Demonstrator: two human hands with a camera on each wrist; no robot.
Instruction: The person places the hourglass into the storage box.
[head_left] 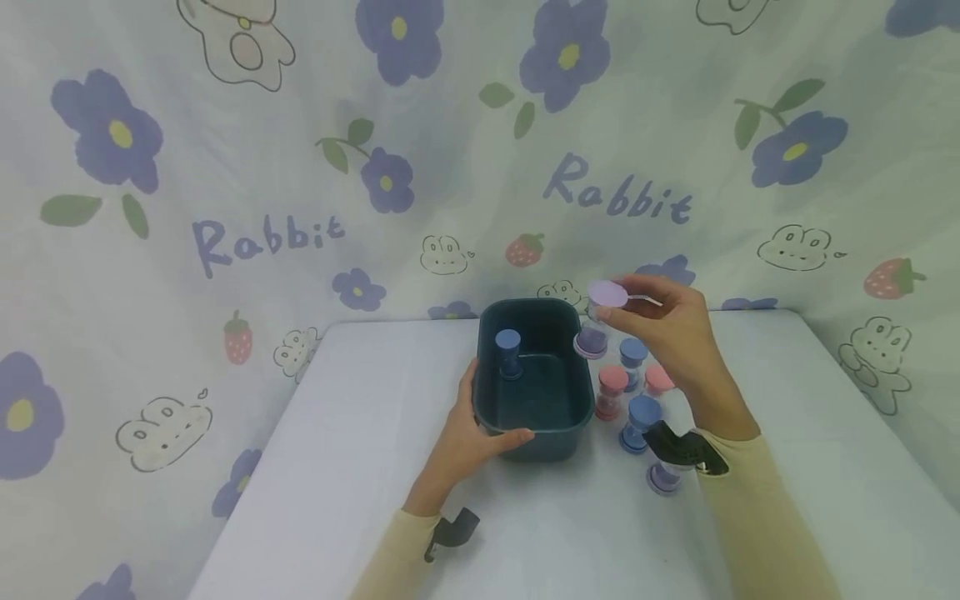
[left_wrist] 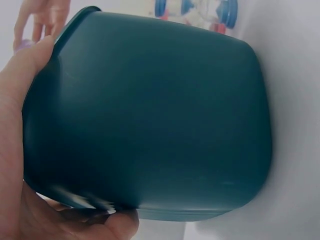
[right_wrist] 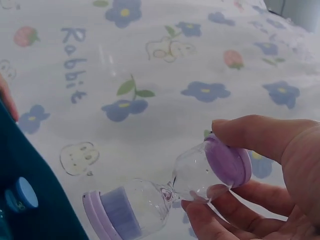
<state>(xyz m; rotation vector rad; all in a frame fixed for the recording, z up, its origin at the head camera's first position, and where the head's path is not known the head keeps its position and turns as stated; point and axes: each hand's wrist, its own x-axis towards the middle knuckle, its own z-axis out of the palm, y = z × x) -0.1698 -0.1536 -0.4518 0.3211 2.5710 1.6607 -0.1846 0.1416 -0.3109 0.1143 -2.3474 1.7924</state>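
My right hand [head_left: 663, 321] pinches a purple-capped hourglass [head_left: 592, 337] near its upper cap, holding it up by the right rim of a dark green bin [head_left: 551, 444]. In the right wrist view this hourglass [right_wrist: 147, 205] is tilted, with purple sand in the end away from the hand. My left hand [head_left: 462, 439] grips the bin's near left corner, thumb along the front rim; the left wrist view shows the bin's wall [left_wrist: 155, 115] between thumb and fingers. Inside the bin a blue-capped hourglass [head_left: 509, 354] stands upright toward the back left.
Right of the bin stand several more hourglasses: a pink one [head_left: 609, 393], a blue one [head_left: 640, 423], another blue one [head_left: 633, 354] and a second pink one [head_left: 657, 380]. A purple one [head_left: 664, 477] is partly behind the right wrist. A patterned curtain [head_left: 450, 125] hangs behind the white table [head_left: 360, 400].
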